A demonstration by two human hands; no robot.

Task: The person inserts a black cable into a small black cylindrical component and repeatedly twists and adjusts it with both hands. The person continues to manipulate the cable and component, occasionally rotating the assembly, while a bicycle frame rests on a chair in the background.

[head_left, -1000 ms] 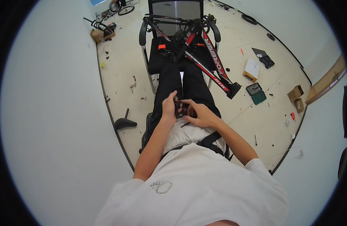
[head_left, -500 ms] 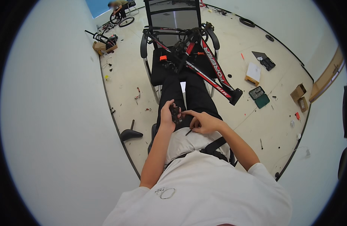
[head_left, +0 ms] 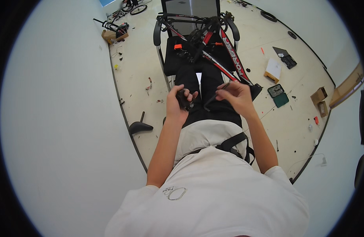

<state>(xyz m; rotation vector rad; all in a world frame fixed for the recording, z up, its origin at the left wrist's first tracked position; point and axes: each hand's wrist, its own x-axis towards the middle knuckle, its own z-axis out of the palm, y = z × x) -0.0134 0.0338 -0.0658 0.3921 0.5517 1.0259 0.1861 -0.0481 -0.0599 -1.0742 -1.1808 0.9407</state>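
Note:
My left hand point(head_left: 176, 106) is wrapped round a small black part with metal bits point(head_left: 185, 102), perhaps a bicycle component; fingers cover much of it. A thin dark L-shaped hex key point(head_left: 210, 102) is pinched in my right hand point(head_left: 238, 97), its bent end pointing toward the black part but apart from it. Both hands are above my lap. Beyond them, a black and red bicycle frame point(head_left: 234, 59) rests across a black office chair point(head_left: 170, 63), with its crank and chainring at the far end.
An orange object point(head_left: 178, 46) lies on the chair seat. Left, a bicycle saddle point(head_left: 141, 127) is on the floor. To the right are an open green case point(head_left: 281, 99), a white and orange box point(head_left: 272, 71), a black tool case point(head_left: 289, 61) and cardboard boxes point(head_left: 319, 95). Far left stands a fork point(head_left: 111, 26).
My right hand has moved up and right, away from the black part, and the hex key has swung round in its fingers. My left hand is raised slightly. The view has shifted.

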